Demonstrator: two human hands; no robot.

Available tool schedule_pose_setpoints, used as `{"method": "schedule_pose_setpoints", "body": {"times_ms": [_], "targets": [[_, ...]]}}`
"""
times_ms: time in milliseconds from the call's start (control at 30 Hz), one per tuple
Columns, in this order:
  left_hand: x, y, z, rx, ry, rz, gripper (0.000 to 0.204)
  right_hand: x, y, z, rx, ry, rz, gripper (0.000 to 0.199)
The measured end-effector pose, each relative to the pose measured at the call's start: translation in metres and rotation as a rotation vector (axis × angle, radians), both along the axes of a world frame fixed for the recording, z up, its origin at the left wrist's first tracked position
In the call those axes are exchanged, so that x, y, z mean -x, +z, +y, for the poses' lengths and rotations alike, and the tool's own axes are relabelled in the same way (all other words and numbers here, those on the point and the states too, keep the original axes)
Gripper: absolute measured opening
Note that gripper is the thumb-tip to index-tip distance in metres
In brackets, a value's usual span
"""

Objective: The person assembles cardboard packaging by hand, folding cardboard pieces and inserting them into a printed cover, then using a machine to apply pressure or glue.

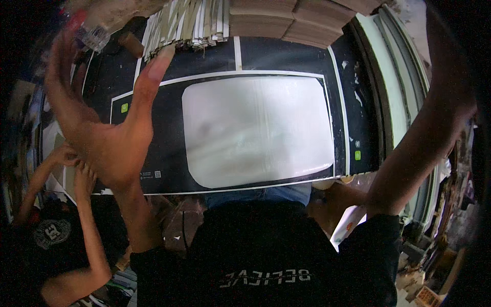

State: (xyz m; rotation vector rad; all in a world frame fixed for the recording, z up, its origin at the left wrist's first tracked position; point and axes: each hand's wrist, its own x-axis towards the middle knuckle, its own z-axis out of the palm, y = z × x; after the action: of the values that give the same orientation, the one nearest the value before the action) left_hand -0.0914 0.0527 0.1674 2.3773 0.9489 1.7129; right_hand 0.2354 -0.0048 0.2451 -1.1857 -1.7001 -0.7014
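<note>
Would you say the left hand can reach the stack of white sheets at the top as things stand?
Probably yes: the left hand is raised and open, one of its fingers already at the lower edge of the stack of sheets, and nothing lies between them.

A large flat black carton sheet [153, 176] lies across the middle, with thin white border lines and a big white rounded rectangle [258, 130] printed at its centre. Two small green square labels sit on it — one near the left edge [124, 107], one near the right edge [357, 155]. Small white code marks [151, 174] are at its lower left. Behind it stand stacks of brown cardboard [286, 20] and a bundle of flattened grey-white packages [189, 23].
</note>
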Motion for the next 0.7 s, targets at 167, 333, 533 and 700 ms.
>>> {"method": "schedule_pose_setpoints", "body": {"times_ms": [167, 333, 533, 700], "targets": [[0.012, -0.013, -0.032, 0.637, -0.027, 0.031, 0.029, 0.01, -0.035, -0.04, 0.152, 0.06, 0.121, 0.046], [0.028, -0.067, -0.053, 0.955, -0.148, -0.227, 0.019, 0.062, -0.086, -0.085, 0.89, -0.125, 0.425, 0.063], [0.019, -0.111, -0.069, 1.295, -0.192, -0.243, 0.029, 0.091, -0.153, -0.108, 1.368, 0.072, 1.063, 0.022], [0.017, -0.13, -0.076, 1.052, -0.058, 0.033, 0.049, 0.095, -0.179, -0.104, 1.372, -0.032, 0.962, 0.022]]}}
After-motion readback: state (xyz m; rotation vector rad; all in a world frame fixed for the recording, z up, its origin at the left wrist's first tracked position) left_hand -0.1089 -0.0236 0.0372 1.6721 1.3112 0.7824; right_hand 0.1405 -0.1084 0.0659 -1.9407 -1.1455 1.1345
